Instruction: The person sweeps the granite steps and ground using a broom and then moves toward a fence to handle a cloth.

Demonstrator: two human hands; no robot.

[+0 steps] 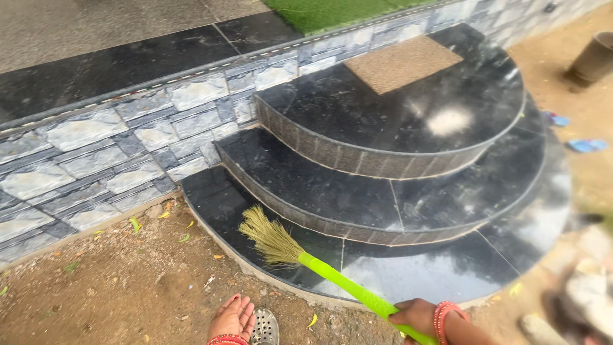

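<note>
fingers [408, 314] gripping green broom [306, 262], steps [357, 191]

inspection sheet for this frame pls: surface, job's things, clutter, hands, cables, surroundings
surface: three curved black stone steps, glossy; bare dirt ground in front.
job's things: broom with a bright green handle and straw head, its bristles resting on the lowest step.
clutter: yellow and green fallen leaves on the dirt; brown doormat on the top step.
hands: right hand closed around the broom handle; left hand open, palm up, holding nothing.
cables: nothing seen.
surroundings: grey stone-clad wall, green turf above, blue slippers and a dark pot off to the side.
</note>
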